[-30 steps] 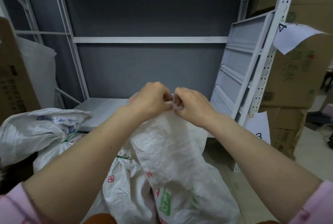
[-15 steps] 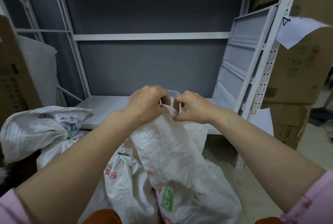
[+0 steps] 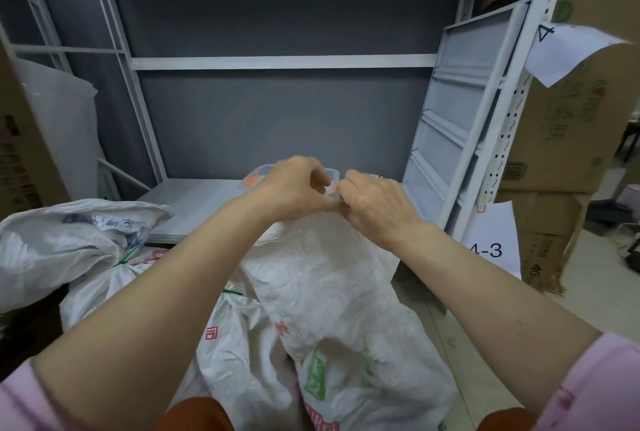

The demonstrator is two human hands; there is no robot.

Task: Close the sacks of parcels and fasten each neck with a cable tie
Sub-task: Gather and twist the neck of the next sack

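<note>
Item: white woven sack [image 3: 332, 292], standing upright at near centre, neck gathered at the top between both hands.
Left hand [image 3: 291, 188]: fingers curling and pinching at the gathered neck.
Right hand [image 3: 377, 205]: fingers curling and pinching at the same spot, touching the left.
Cable tie: not discernible here; hidden by the fingers.
Step, as judged: the neck is being cinched or a tie threaded.
Next move likely requiring: pulling the tie tight while keeping the neck bunched.
Adjacent: tied sack [image 3: 86, 243] with green tie [image 3: 126, 257] lying at left; clear tub [image 3: 263, 176] sitting on the far shelf [image 3: 194, 202].
</note>
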